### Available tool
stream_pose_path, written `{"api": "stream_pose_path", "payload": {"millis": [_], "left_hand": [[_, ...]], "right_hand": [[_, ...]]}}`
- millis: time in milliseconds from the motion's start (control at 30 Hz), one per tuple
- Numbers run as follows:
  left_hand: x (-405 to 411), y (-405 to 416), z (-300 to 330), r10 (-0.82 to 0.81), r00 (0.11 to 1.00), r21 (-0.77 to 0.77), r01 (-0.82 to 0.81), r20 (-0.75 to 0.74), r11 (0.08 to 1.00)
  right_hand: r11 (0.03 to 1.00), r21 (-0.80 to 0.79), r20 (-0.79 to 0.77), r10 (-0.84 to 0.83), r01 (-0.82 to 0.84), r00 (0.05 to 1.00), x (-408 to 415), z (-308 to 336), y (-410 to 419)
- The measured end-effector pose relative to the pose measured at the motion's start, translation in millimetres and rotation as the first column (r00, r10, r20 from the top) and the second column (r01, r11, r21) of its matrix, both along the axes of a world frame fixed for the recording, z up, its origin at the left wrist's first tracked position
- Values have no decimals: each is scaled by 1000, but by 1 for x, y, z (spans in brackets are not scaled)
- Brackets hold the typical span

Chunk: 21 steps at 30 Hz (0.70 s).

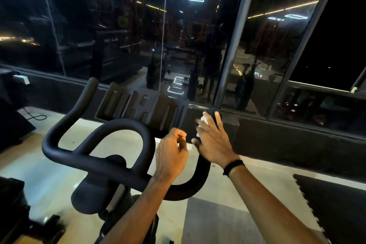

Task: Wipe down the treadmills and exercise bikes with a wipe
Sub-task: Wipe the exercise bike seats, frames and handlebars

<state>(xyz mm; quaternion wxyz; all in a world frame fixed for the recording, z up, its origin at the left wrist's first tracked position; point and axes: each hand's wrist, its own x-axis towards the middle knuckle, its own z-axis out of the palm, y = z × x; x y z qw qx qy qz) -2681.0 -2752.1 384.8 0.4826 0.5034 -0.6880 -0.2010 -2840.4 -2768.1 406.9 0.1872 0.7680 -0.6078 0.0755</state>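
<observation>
From the head view, I have the exercise bike's handlebar (95,159) spread across the lower left, its right horn curving up toward the window ledge (297,125). My right hand (213,140) lies over the tip of that horn with fingers spread, pressing the white wipe (204,120) against the grip; only a crumpled bit shows between the fingers. My left hand (171,153) hovers just beside it, above the inner loop, fingers curled in, thumb meeting the forefinger; whether it pinches anything I cannot tell. The tablet holder (142,106) stands at the far edge of the bars. Pale floor (217,222) lies open below, and a dark mat (336,204) edges the right.
</observation>
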Motion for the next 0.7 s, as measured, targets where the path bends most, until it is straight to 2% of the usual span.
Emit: {"api": "stream_pose_path", "payload": {"millis": [67,200,333,400,533,700], "left_hand": [[1,1,1,12,1000,-2,-12,-19,1000],[2,3,3,19,998,8,-19,-60,1000],[1,3,3,10,996,20,-8,-87,1000],[0,3,3,4,995,34,-1,-102,999],[0,2,2,11,996,30,-8,-91,1000],[0,3,0,-14,995,26,17,-99,1000]], "right_hand": [[1000,-9,9,14,-14,1000,8,-5,16],[990,77,260,96,-120,961,35,-35,72],[981,-46,476,187,-188,859,51,-56,104],[981,-15,484,178,-195,857,44,-54,100],[999,-27,418,32,-23,908,4,-42,55],[999,24,515,8,-24,857,-1,-37,31]]}}
